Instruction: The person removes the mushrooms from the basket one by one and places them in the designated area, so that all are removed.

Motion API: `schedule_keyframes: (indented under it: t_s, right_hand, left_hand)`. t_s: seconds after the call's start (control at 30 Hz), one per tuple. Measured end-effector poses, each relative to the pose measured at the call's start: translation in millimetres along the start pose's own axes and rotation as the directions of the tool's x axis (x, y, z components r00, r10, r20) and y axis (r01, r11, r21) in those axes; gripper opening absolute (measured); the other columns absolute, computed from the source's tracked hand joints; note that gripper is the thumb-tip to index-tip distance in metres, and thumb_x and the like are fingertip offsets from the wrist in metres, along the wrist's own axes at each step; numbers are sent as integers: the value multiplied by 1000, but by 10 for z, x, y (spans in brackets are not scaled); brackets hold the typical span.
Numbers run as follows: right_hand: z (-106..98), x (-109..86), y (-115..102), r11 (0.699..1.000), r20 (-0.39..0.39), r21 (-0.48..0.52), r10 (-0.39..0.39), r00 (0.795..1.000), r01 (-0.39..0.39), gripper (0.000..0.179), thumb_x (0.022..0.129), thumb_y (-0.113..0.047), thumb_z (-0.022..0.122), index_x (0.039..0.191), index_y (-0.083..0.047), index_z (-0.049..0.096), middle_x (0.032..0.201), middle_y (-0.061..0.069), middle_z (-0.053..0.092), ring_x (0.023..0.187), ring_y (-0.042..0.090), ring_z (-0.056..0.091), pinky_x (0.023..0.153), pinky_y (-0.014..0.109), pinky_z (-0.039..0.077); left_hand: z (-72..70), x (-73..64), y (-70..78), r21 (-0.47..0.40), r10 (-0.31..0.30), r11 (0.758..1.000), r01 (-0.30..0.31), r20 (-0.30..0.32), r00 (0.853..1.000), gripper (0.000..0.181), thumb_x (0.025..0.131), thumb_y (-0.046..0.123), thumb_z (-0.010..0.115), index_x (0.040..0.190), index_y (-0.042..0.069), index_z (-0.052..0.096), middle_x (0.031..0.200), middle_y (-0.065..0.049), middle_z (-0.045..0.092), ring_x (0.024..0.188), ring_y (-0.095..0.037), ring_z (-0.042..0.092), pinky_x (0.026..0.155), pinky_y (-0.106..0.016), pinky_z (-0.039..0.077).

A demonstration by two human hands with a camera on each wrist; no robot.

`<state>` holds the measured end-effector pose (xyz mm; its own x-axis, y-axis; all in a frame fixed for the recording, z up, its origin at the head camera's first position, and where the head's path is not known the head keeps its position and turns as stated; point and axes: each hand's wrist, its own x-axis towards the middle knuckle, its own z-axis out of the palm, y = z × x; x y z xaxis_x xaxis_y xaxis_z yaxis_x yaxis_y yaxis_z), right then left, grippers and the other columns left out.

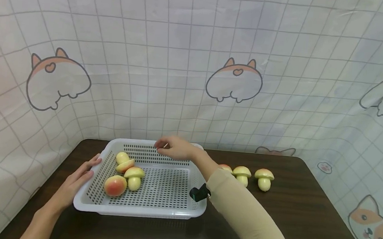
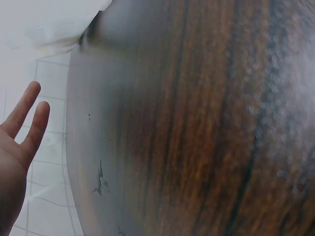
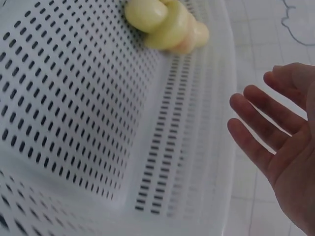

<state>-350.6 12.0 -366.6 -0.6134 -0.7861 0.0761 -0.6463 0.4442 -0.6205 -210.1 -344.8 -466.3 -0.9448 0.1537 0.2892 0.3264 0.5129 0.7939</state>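
Observation:
A white perforated plastic basket stands on the table. Several toy mushrooms lie in its left part: one upright mushroom, a tipped one behind it, and one with a round red-yellow cap facing forward. My left hand rests against the basket's left rim with extended fingers. Over the back of the basket hangs my right hand, its fingers loosely bent and nothing held. In the right wrist view, that hand is beside the basket wall, with mushrooms in the far corner.
Right of the basket, on the dark wooden table, lie a mushroom, another mushroom, and a third mushroom partly hidden by the right arm. A checked curtain with dog drawings hangs around the table.

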Motion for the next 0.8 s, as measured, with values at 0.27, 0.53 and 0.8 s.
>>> schedule_keyframes:
  t_s: [0.27,0.53,0.8]
  right_hand:
    - [190,135,-150,1000,94,1,-12,995,12,26,104,-14,60,129,-8,66,123,5,68,112,15,63,89,23,50]
    - [334,226,-166,999,215,-43,-7,977,17,39,101,-15,64,138,-5,60,138,8,62,115,13,61,91,23,49]
    - [458,259,-161,993,255,-114,3,967,28,47,99,-20,68,144,-14,58,148,2,55,133,23,52,105,34,43]
  left_hand:
    - [7,5,20,-7,-8,1000,8,2,1000,48,111,26,39,157,11,39,169,-17,16,146,-51,23,90,-14,44]
    - [15,0,7,-27,2,1000,-2,0,1000,49,111,26,39,158,12,38,169,8,17,152,-24,23,92,-13,42]
    - [10,4,6,-25,5,1000,-5,0,1000,46,112,25,39,155,10,41,170,-10,16,143,7,21,96,-9,32]
